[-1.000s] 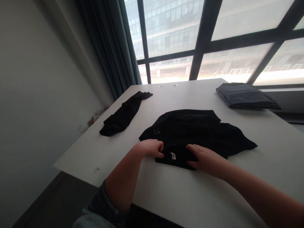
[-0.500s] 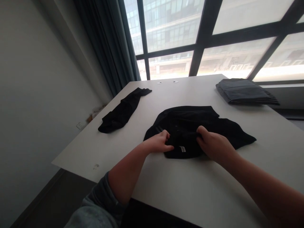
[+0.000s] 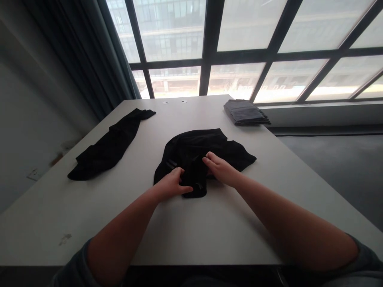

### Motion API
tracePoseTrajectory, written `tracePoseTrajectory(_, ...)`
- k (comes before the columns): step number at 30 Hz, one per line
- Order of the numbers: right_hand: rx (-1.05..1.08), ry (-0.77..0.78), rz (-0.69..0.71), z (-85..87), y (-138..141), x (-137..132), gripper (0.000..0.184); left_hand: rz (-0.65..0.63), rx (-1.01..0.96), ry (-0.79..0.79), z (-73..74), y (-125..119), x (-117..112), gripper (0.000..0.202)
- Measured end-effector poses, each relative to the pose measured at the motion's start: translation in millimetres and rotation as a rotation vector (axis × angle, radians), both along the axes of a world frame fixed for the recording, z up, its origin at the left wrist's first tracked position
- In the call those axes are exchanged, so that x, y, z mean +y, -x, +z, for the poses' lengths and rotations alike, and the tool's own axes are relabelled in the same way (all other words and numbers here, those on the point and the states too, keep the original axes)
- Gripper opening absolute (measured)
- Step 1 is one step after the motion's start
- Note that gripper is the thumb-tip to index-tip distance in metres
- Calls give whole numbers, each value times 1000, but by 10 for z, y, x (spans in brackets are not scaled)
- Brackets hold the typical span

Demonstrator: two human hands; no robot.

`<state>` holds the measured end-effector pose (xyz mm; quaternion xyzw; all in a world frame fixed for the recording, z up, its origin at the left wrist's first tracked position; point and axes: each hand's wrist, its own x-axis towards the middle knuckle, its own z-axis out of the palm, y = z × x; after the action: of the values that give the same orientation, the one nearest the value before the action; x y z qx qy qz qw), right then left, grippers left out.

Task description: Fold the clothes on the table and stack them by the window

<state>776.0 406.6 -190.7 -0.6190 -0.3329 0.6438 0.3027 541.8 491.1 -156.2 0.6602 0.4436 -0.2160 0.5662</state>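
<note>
- Black garment [image 3: 197, 143] lies spread and rumpled at the centre of the frame, on the white surface [image 3: 191, 231], squarely between the two forearms, likely so that both hands can reach its near part comfortably.
- Right hand [image 3: 220, 169], right of centre, has its grip nearly closed, thumb and fingertips pinching a raised bit of the garment; this seems to hold the cloth up and gathered.
- Left hand [image 3: 172, 183], left of centre, rests at the garment's near left side with thumb and fingers apart; whether its grip pinches any cloth cannot be told.
- Between the hands a narrow flap with a rounded end points toward the bottom of the frame, probably drawn in by the hold on either side.
- The fabric looks thin, soft and matt, with shallow creases and small pale stripes near the left hand.
- Second black garment [image 3: 109, 145], long and limp, lies at the left, well apart from the hands.
- Folded grey cloth [image 3: 247, 111], thick and flat, sits at the upper right, its right edge lined with pale streaks.
</note>
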Motion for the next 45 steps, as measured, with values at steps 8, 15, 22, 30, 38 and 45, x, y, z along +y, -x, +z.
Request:
tracePoseTrajectory(8, -205, -36, 351, 19, 76, -73, 49, 183, -150, 168, -43, -13, -2, 57)
tracePoseTrajectory(15, -322, -16, 92, 17, -141, 30, 10, 298, 107, -421, 51, 65, 212, 26)
tracePoseTrajectory(22, -122, 128, -139, 5, -108, 44, 53, 273, -181, -603, -15, 70, 168, 28)
tracePoseTrajectory(30, -16, 192, 201, 116, 7, 37, 31, -148, -92, -477, -125, 14, -78, 98)
tracePoseTrajectory(38, 598, 10, 551, 487, -229, -2, 54, -158, -295, 1, 40, -15, -36, 22)
tracePoseTrajectory(45, -264, -219, 642, 247, -462, -27, 98, 565, -220, 678, 34, 226, 17, 64)
